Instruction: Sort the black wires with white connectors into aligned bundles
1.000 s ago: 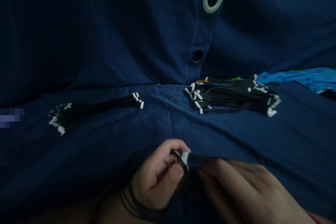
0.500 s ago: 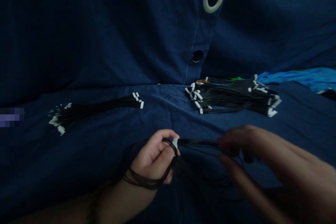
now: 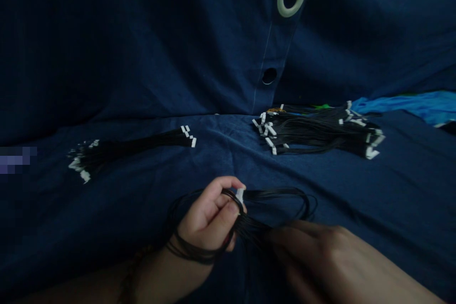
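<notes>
My left hand [image 3: 213, 213] is closed around a bundle of thin black wires [image 3: 274, 194], with a white connector [image 3: 240, 195] standing up between thumb and forefinger. Some of the wires loop back over the wrist; others arc out to the right and curve round. Lower down, my right hand [image 3: 320, 251] is slightly blurred, its fingers closed on the wires that fan down from the left hand. Its fingertips are partly lost in the dark.
On the dark blue cloth [image 3: 221, 161] lies a wire bundle with white connectors [image 3: 135, 145] at left. A larger pile of such wires [image 3: 313, 130] is at right, beside bright blue material [image 3: 409, 104]. Behind hangs cloth with a pale ring [image 3: 281, 2].
My right hand has moved down and left, off the upper wires to the lower strands. The upper wires now show as a free loop. My left hand keeps its hold.
</notes>
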A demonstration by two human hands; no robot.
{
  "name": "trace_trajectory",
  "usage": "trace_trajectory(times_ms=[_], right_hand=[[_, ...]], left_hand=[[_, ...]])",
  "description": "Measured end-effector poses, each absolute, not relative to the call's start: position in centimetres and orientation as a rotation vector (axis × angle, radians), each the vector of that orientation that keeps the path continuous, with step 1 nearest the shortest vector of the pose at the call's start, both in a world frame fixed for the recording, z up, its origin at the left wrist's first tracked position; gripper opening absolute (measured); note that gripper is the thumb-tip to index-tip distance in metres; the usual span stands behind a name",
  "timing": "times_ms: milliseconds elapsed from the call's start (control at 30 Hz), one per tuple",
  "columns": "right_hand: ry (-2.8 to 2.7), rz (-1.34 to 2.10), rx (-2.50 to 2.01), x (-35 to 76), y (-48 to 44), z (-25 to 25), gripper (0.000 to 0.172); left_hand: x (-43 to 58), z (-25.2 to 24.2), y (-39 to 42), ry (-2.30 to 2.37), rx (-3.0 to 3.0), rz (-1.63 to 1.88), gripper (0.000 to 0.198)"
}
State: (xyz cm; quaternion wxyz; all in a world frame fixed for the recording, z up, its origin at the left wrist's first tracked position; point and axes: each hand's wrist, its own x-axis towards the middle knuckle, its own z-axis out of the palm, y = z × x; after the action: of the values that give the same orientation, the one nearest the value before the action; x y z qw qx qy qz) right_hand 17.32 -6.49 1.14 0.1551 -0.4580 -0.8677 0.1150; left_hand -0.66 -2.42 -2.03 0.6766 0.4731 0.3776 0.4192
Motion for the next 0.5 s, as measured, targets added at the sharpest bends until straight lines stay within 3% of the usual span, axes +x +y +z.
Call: trace_trajectory(times_ms=[300, 500], right_hand=[[-2.190, 0.616, -1.186, 16.3, -6.3, 0.3, 0.023], [-2.100, 0.633, -1.136, 16.1, -6.5, -0.1, 0.024]], left_hand=[[-0.8, -2.0, -2.5, 0.819, 1.120, 0.926, 0.027], [-0.8, -2.0, -2.7, 0.842, 1.138, 0.925, 0.026]])
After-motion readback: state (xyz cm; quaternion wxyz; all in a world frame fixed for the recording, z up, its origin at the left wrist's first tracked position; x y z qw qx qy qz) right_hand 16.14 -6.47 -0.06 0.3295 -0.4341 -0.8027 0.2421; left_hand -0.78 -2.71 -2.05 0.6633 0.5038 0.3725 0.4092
